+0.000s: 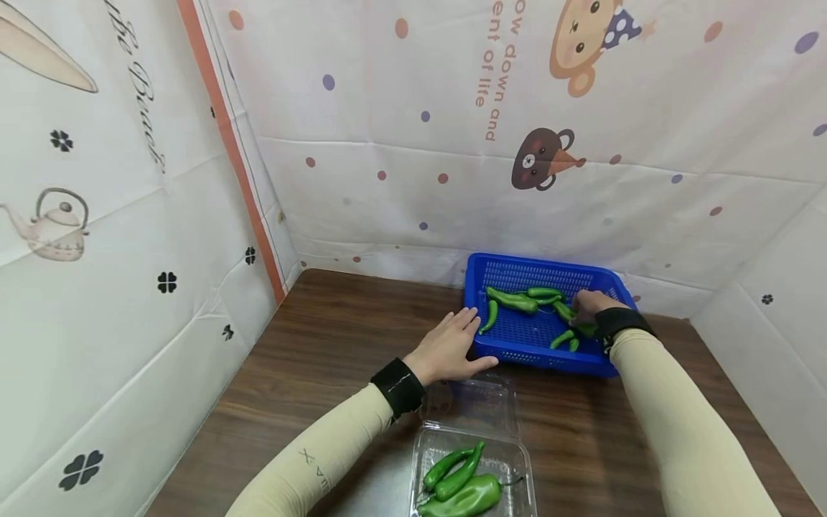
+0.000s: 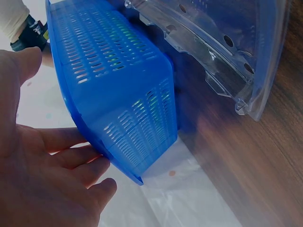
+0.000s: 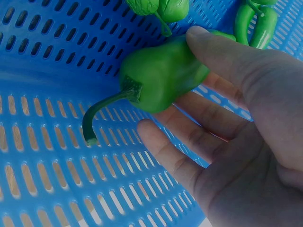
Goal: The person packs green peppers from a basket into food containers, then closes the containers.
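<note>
My left hand (image 1: 447,350) rests its straight fingers on the near-left rim of a blue perforated plastic basket (image 1: 543,357). The left wrist view shows these fingertips against the basket's outer edge. Inside the basket's right side, my right hand (image 1: 589,304) holds a large green pepper (image 3: 158,75) between thumb and fingers. The pepper's curved stem points away from the palm in the right wrist view. Several other green peppers (image 1: 513,299) lie loose in the basket. Nearer to me, an opened clear plastic box (image 1: 528,477) contains several green peppers (image 1: 461,497).
The box's clear lid (image 1: 487,406) lies folded back on the dark wooden table (image 1: 271,380), just in front of the basket. White printed sheets (image 1: 362,179) hang behind the table and along both sides.
</note>
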Motion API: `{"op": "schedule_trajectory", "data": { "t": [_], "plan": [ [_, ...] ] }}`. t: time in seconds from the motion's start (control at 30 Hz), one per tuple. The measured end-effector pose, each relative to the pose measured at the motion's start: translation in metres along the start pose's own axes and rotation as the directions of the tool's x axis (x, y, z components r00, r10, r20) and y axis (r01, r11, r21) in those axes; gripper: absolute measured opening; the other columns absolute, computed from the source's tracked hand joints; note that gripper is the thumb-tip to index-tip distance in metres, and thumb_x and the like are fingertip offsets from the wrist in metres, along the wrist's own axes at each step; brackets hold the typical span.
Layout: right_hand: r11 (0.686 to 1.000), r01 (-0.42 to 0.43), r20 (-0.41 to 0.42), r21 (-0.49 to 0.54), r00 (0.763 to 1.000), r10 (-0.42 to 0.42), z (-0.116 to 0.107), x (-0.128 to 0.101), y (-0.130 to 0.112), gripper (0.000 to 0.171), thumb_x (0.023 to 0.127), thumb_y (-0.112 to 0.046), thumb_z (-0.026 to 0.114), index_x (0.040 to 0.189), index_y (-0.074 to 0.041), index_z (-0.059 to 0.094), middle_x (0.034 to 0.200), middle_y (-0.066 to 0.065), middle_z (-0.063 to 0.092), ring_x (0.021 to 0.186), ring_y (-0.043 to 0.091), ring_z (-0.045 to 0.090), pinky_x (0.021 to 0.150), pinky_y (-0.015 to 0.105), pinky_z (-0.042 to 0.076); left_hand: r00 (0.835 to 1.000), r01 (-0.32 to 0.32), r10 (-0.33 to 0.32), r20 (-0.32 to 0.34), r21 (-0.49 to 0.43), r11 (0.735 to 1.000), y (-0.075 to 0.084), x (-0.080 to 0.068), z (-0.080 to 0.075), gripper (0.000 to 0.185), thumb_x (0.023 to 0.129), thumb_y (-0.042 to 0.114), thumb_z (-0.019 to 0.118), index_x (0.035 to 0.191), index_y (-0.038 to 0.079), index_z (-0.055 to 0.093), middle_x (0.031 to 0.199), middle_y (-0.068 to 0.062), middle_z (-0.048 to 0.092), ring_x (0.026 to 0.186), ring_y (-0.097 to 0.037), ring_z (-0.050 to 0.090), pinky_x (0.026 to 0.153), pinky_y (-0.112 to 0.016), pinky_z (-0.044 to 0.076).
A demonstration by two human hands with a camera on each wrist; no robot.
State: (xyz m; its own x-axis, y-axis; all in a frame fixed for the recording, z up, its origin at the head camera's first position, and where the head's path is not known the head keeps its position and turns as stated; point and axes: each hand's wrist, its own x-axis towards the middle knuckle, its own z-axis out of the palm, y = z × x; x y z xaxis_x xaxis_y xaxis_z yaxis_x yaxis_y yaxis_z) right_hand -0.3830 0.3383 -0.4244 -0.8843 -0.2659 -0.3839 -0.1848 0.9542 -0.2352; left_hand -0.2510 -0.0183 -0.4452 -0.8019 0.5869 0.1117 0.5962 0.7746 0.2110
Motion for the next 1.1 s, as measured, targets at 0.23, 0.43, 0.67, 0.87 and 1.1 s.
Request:
{"op": "schedule_trajectory", "data": {
  "t": [0.23,0.43,0.67,0.87,1.1],
  "plan": [
    [1.000,0.012,-0.016,0.009,1.000,-0.012,0.003,-0.004,0.000,0.046,0.095,-0.014,0.073,0.127,0.016,0.059,0.126,0.039,0.059,0.116,0.055,0.056,0.088,0.061,0.054,1.000,-0.001,0.001,-0.012,0.003,1.000,0.002,-0.003,0.003,0.084,0.101,0.063,0.052,0.156,0.001,0.041,0.165,-0.016,0.031,0.155,-0.026,0.026,0.126,-0.042,0.020],
    [1.000,0.000,-0.020,-0.019,1.000,0.000,0.002,-0.003,-0.002,0.047,0.095,-0.015,0.074,0.127,0.017,0.059,0.128,0.040,0.057,0.119,0.056,0.055,0.092,0.062,0.052,1.000,-0.002,0.002,-0.008,0.009,1.000,0.002,-0.006,0.004,0.084,0.101,0.063,0.051,0.156,0.001,0.040,0.166,-0.016,0.031,0.155,-0.025,0.024,0.126,-0.041,0.020],
    [0.999,0.003,-0.052,-0.033,0.999,-0.005,-0.004,-0.010,-0.004,0.048,0.093,-0.019,0.077,0.126,0.013,0.062,0.129,0.041,0.056,0.121,0.063,0.049,0.097,0.082,0.034,1.000,-0.004,0.004,-0.015,0.013,1.000,0.001,-0.009,0.004,0.083,0.101,0.063,0.051,0.157,0.002,0.040,0.166,-0.015,0.031,0.155,-0.025,0.026,0.126,-0.041,0.020],
    [0.998,-0.031,-0.078,-0.048,0.997,0.028,-0.017,-0.022,-0.007,0.052,0.090,-0.023,0.080,0.127,0.009,0.064,0.130,0.038,0.058,0.118,0.062,0.052,0.090,0.092,0.024,1.000,0.007,-0.007,-0.005,-0.005,1.000,0.005,-0.007,-0.001,0.084,0.101,0.063,0.051,0.157,0.002,0.039,0.166,-0.015,0.030,0.155,-0.025,0.025,0.126,-0.042,0.020],
    [0.996,0.028,-0.114,-0.081,0.993,-0.037,-0.032,-0.028,-0.011,0.044,0.091,-0.015,0.078,0.122,0.014,0.062,0.120,0.037,0.062,0.104,0.049,0.064,0.084,0.059,0.054,1.000,0.013,-0.014,-0.007,-0.030,0.999,0.007,-0.004,-0.003,0.084,0.101,0.062,0.052,0.157,0.002,0.039,0.166,-0.015,0.031,0.155,-0.025,0.025,0.126,-0.042,0.020]
  ]
}}
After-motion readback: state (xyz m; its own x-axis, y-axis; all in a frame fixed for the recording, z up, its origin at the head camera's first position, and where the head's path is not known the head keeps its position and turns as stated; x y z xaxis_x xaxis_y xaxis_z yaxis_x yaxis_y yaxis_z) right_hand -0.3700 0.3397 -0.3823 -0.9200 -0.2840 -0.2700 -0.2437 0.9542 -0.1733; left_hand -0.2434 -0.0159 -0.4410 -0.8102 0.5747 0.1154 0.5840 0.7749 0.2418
